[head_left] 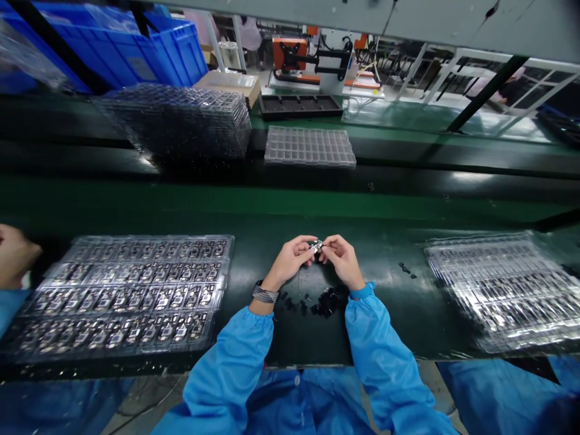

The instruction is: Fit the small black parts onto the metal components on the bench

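Between the fingertips of both hands is a small circuit board (316,246), silver and dark, held just above the dark green bench. My left hand (293,258) pinches it from the left, and my right hand (341,258) closes on its right side. Whether my right fingers also hold a tiny part against the board I cannot make out. Below the hands lies a loose pile of small black parts (327,303), partly beside my right wrist. Left of my arms, a clear tray (230,244) carries rows of similar circuit boards.
A stack of clear trays with parts (502,284) lies at the right. Several black pieces (406,270) sit before it. Across the bench are an empty-celled clear tray (310,147), a tall tray stack (181,121) and a blue crate (167,54). Another person's hand (16,254) is at far left.
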Motion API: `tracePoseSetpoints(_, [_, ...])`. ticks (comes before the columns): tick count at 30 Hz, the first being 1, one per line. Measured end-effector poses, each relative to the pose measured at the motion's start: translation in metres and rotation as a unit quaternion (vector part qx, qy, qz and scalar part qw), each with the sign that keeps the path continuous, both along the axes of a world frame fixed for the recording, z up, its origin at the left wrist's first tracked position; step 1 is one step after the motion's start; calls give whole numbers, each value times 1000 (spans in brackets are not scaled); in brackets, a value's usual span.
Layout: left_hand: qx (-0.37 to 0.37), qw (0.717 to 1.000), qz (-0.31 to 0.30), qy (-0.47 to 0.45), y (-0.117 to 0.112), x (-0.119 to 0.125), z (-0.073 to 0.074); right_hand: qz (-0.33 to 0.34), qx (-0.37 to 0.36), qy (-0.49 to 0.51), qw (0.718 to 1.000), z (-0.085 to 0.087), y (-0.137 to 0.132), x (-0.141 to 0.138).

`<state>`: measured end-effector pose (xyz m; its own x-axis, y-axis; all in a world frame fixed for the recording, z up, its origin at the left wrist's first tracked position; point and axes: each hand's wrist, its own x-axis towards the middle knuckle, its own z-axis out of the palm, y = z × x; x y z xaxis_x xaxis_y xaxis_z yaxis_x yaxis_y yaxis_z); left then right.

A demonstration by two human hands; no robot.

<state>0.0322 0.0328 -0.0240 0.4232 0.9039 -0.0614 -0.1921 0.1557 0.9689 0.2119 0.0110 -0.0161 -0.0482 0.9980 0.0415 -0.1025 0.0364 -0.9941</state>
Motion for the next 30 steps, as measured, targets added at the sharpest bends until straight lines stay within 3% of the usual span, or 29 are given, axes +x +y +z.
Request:
tracePoseSetpoints(15, [10, 999, -38, -8, 2, -2, -7, 37, -12, 55, 998, -8, 0, 5])
tracePoseSetpoints(22, [46, 998, -31, 28, 1, -1, -1, 38, -48, 76, 995, -9, 1, 6])
tracePoseSetpoints(26, [70, 996, -10, 55, 0, 0, 0, 37, -42, 73, 996, -6, 0, 5])
tracePoseSetpoints(30, [69, 996, -29, 57, 0, -1, 0, 30, -30, 50, 998, -5, 0, 4])
